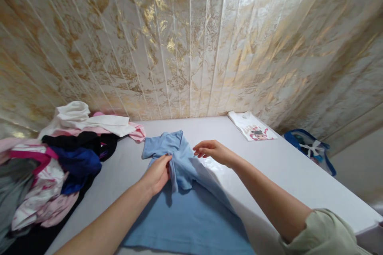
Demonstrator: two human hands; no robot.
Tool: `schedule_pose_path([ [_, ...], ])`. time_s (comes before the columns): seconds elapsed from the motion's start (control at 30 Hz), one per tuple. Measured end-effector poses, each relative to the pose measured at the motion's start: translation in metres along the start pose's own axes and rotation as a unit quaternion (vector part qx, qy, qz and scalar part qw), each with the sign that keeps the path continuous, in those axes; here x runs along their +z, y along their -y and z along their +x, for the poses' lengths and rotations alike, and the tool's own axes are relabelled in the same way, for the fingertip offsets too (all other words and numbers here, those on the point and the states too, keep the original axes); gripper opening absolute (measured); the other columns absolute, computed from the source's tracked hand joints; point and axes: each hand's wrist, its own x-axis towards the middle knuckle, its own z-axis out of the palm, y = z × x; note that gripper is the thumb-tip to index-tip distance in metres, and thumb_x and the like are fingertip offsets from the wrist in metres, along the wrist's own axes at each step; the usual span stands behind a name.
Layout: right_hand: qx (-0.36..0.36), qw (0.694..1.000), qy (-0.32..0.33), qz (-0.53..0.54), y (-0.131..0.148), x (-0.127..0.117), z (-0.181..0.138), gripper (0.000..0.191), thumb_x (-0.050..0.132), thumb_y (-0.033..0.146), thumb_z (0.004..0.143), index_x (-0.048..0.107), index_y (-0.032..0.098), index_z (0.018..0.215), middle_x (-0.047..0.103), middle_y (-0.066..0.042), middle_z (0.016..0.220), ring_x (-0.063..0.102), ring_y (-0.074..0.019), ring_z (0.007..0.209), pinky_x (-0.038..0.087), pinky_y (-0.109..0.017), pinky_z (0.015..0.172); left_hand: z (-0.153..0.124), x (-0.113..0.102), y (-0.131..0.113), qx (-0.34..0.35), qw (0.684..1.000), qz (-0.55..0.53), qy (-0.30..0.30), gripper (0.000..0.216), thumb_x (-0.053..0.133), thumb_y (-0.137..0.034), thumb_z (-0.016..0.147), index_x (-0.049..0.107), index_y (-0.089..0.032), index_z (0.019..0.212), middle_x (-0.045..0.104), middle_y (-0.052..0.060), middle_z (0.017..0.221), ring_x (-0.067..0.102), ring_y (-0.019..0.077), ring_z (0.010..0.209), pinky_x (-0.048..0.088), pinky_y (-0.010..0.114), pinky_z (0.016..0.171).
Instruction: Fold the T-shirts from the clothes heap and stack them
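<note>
A light blue T-shirt (185,223) lies on the white table in front of me, its hem toward me and its upper part bunched and partly folded over. My left hand (160,173) is closed on a fold of the fabric near the middle of the shirt. Just past the shirt's right edge, my right hand (214,152) hovers with loosely bent fingers and nothing in them. One short sleeve (151,148) points to the far left. Beside the shirt's right edge shows a shiny white patch (211,163) that I cannot make out.
A heap of mixed clothes (74,163) covers the left side of the table (287,179). At the back right lies a folded white T-shirt (253,126) with a printed figure. Beyond the right edge sits a clear bag with blue trim (311,149). A gold-patterned curtain (191,48) hangs behind.
</note>
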Motion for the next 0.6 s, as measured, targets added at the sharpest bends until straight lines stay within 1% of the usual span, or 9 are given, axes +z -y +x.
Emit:
schedule_pose_path([
  [0.07, 0.029, 0.995, -0.068, -0.066, -0.010, -0.013, 0.011, 0.025, 0.050, 0.019, 0.086, 0.065, 0.015, 0.106, 0.070, -0.007, 0.092, 0.064, -0.0143, 0.077, 0.049, -0.027, 0.071, -0.002, -0.019, -0.001, -0.009, 1.000, 0.003, -0.021, 0.010, 0.053, -0.014, 0.084, 0.060, -0.019, 0.088, 0.073, 0.003, 0.083, 0.070, 0.0159, 0.074, 0.056, 0.027, 0.066],
  [0.13, 0.022, 0.984, -0.096, -0.152, -0.018, -0.017, 0.028, 0.031, 0.049, 0.012, 0.084, 0.064, 0.016, 0.112, 0.069, -0.007, 0.098, 0.064, -0.0139, 0.077, 0.049, -0.027, 0.071, -0.006, -0.031, 0.001, -0.017, 1.000, 0.008, -0.019, 0.012, 0.054, -0.019, 0.086, 0.061, -0.019, 0.095, 0.074, 0.004, 0.088, 0.071, 0.0171, 0.078, 0.057, 0.028, 0.068],
  [0.23, -0.015, 0.950, -0.090, -0.299, -0.020, -0.006, 0.058, 0.044, 0.051, 0.008, 0.084, 0.059, 0.020, 0.125, 0.062, -0.009, 0.116, 0.064, -0.0150, 0.088, 0.048, -0.028, 0.082, -0.015, -0.038, 0.005, -0.011, 1.000, 0.025, 0.011, 0.020, 0.061, -0.031, 0.086, 0.063, -0.018, 0.101, 0.074, 0.007, 0.094, 0.071, 0.0198, 0.084, 0.057, 0.030, 0.070],
  [0.3, -0.026, 0.916, -0.082, -0.392, -0.017, 0.008, 0.078, 0.049, 0.049, 0.008, 0.086, 0.055, 0.024, 0.132, 0.055, -0.009, 0.127, 0.062, -0.0165, 0.099, 0.045, -0.028, 0.088, -0.020, -0.039, 0.006, 0.004, 0.999, 0.045, 0.021, 0.028, 0.068, -0.033, 0.081, 0.063, -0.019, 0.104, 0.074, 0.008, 0.097, 0.071, 0.0210, 0.086, 0.056, 0.031, 0.072],
  [0.37, -0.023, 0.881, -0.067, -0.469, -0.015, 0.020, 0.094, 0.049, 0.044, 0.008, 0.089, 0.054, 0.029, 0.133, 0.049, -0.008, 0.134, 0.059, -0.0183, 0.107, 0.044, -0.029, 0.090, -0.023, -0.041, 0.007, 0.018, 0.998, 0.064, 0.016, 0.034, 0.071, -0.032, 0.078, 0.062, -0.020, 0.108, 0.074, 0.008, 0.100, 0.070, 0.0217, 0.089, 0.056, 0.032, 0.075],
  [0.43, -0.020, 0.855, -0.059, -0.515, -0.015, 0.030, 0.105, 0.047, 0.041, 0.008, 0.090, 0.057, 0.031, 0.129, 0.048, -0.007, 0.136, 0.056, -0.0203, 0.111, 0.044, -0.030, 0.089, -0.026, -0.046, 0.007, 0.039, 0.996, 0.083, 0.008, 0.037, 0.071, -0.035, 0.077, 0.062, -0.021, 0.110, 0.074, 0.007, 0.102, 0.069, 0.0228, 0.093, 0.055, 0.033, 0.078],
  [0.47, -0.017, 0.848, -0.062, -0.526, -0.016, 0.033, 0.108, 0.045, 0.040, 0.008, 0.091, 0.058, 0.029, 0.126, 0.049, -0.008, 0.134, 0.055, -0.0215, 0.112, 0.044, -0.031, 0.088, -0.027, -0.049, 0.007, 0.057, 0.994, 0.095, 0.002, 0.037, 0.070, -0.037, 0.077, 0.062, -0.021, 0.111, 0.074, 0.008, 0.103, 0.069, 0.0235, 0.095, 0.055, 0.034, 0.080],
  [0.53, -0.014, 0.842, -0.080, -0.533, -0.018, 0.035, 0.110, 0.040, 0.038, 0.008, 0.091, 0.061, 0.024, 0.120, 0.052, -0.011, 0.128, 0.054, -0.0236, 0.110, 0.044, -0.034, 0.087, -0.030, -0.059, 0.005, 0.108, 0.986, 0.124, -0.012, 0.039, 0.069, -0.042, 0.076, 0.064, -0.021, 0.109, 0.073, 0.008, 0.105, 0.067, 0.0245, 0.099, 0.053, 0.035, 0.085],
  [0.6, -0.009, 0.837, -0.103, -0.537, -0.018, 0.031, 0.107, 0.034, 0.037, 0.009, 0.092, 0.061, 0.020, 0.113, 0.055, -0.014, 0.122, 0.054, -0.0246, 0.108, 0.044, -0.035, 0.085, -0.032, -0.069, 0.002, 0.172, 0.971, 0.166, -0.025, 0.042, 0.067, -0.047, 0.076, 0.064, -0.020, 0.108, 0.073, 0.007, 0.107, 0.066, 0.0247, 0.102, 0.051, 0.035, 0.090],
])
